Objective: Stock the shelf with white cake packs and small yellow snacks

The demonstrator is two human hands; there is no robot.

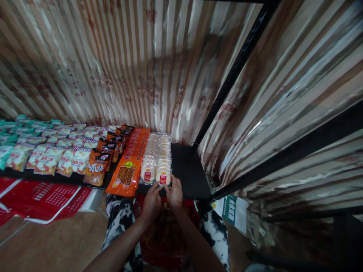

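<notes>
Your left hand (152,201) and right hand (174,193) touch the front pack (163,175); I can't tell if they grip. It heads its row (164,151) on the shelf (193,172), label (162,180) outward, probably for easy reading.

Two bare hands: one left hand (152,204), one right hand (174,192). One black shelf (194,170). Two files of round white packets (163,178), two at the front, those behind too closely overlapped to count. One file of long orange packets (126,176), one clear at the front, total hidden by overlap. One file of black-and-orange bags (96,169), at least four. Five white bags (81,160) along the front row, many more behind, too blurred to total. Several teal bags (3,155), likewise uncountable. Two patterned trouser legs (120,215). Two thick black posts (236,71).
</notes>
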